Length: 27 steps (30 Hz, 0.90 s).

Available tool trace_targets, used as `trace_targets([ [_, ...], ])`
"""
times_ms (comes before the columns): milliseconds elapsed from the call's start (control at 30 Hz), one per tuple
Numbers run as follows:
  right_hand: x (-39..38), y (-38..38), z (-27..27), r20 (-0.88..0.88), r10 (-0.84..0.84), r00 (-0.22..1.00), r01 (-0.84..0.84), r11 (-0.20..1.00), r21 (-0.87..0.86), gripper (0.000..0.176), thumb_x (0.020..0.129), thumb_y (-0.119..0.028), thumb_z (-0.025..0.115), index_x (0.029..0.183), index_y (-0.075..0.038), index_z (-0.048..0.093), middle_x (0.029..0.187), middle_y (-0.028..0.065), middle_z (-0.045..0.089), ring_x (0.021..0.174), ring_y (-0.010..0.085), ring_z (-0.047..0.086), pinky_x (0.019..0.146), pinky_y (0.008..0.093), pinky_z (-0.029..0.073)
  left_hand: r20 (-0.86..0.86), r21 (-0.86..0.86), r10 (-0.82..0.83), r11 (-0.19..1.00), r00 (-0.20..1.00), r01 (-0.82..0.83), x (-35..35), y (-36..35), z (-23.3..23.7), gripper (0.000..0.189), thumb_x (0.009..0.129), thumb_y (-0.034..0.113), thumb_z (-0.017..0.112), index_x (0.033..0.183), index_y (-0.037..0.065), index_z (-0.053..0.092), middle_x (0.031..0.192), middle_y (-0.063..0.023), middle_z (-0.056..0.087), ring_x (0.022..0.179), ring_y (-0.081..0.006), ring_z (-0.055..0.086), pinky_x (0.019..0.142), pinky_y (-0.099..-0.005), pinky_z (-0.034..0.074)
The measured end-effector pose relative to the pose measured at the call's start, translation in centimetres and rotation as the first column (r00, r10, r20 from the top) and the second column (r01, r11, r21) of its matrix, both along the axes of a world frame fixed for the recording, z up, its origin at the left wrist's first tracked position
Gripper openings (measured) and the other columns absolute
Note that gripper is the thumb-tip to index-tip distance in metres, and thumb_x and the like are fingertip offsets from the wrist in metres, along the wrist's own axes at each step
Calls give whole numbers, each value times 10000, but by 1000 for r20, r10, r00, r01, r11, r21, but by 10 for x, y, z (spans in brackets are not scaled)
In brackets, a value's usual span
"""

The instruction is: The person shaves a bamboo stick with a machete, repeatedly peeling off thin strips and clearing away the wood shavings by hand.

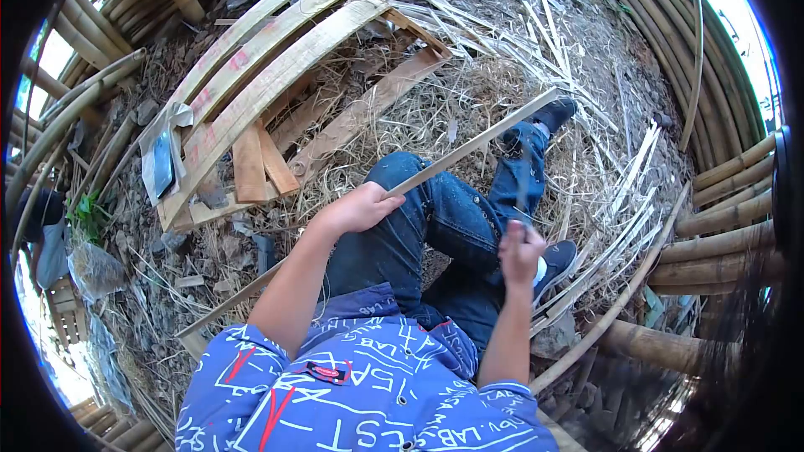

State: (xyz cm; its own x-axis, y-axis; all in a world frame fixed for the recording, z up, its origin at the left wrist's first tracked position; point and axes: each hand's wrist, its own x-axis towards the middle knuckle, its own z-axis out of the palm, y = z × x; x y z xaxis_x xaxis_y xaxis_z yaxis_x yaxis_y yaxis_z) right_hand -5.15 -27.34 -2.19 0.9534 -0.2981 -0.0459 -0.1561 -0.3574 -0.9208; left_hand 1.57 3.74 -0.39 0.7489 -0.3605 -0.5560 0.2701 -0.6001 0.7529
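Observation:
My left hand (364, 208) is closed around a long, flat bamboo strip (469, 146). The strip slants across my bent knee, with its far end near my shoe and its other end passing behind my left forearm. In my right hand (521, 249) is a knife, its thin dark blade (524, 180) pointing away from me and blurred. The blade is apart from the strip, to its right. My fingers hide most of the knife's handle.
A slatted wooden pallet (276, 67) lies ahead on the left, with loose boards (368, 113) and a phone in a plastic bag (163, 159). Shavings (452, 96) and split bamboo strips (632, 176) cover the ground. Bamboo poles (720, 238) stand at right.

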Motion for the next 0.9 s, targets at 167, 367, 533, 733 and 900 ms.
trace_targets([
  [167, 19, 82, 27, -60, 345, 937, -342, 865, -368, 479, 815, -506, 675, 728, -37, 634, 579, 188, 584, 557, 343, 619, 527, 424, 458, -87, 94, -32, 995, 996, 40, 1, -14, 12, 460, 853, 404, 679, 696, -18, 585, 554, 2, 465, 542, -96, 428, 500, -318, 353],
  [367, 29, 109, 28, -206, 436, 876, -476, 718, -508, 551, 808, -567, 631, 716, -24, 622, 645, 228, 627, 659, 407, 643, 609, 484, 510, -42, -135, 49, 989, 998, -55, -4, -8, -28, 561, 710, 446, 778, 817, -91, 652, 665, -127, 613, 579, -188, 559, 541, -355, 433],
  [533, 46, 92, 26, -286, 372, 883, -469, 656, -592, 597, 829, -620, 576, 760, -29, 621, 702, 247, 645, 711, 424, 653, 641, 510, 511, 57, 71, -81, 995, 995, 77, -2, -8, -12, 463, 778, 405, 734, 798, -52, 661, 643, -134, 613, 590, -204, 580, 562, -378, 455],
  [733, 80, 15, 21, -359, 138, 923, -347, 705, -619, 605, 846, -611, 564, 806, -16, 668, 773, 245, 661, 791, 436, 646, 717, 503, 502, 91, 88, -148, 986, 985, 140, -6, -6, -11, 458, 833, 383, 698, 833, -74, 672, 665, -212, 632, 587, -259, 602, 602, -392, 484],
  [900, 88, -45, 8, -309, 34, 951, -226, 756, -614, 596, 857, -596, 554, 795, -15, 676, 755, 251, 652, 788, 439, 642, 713, 504, 491, 79, 66, -195, 980, 978, 190, 0, -7, -13, 461, 850, 386, 678, 835, -75, 671, 655, -202, 624, 592, -252, 604, 604, -391, 482],
])
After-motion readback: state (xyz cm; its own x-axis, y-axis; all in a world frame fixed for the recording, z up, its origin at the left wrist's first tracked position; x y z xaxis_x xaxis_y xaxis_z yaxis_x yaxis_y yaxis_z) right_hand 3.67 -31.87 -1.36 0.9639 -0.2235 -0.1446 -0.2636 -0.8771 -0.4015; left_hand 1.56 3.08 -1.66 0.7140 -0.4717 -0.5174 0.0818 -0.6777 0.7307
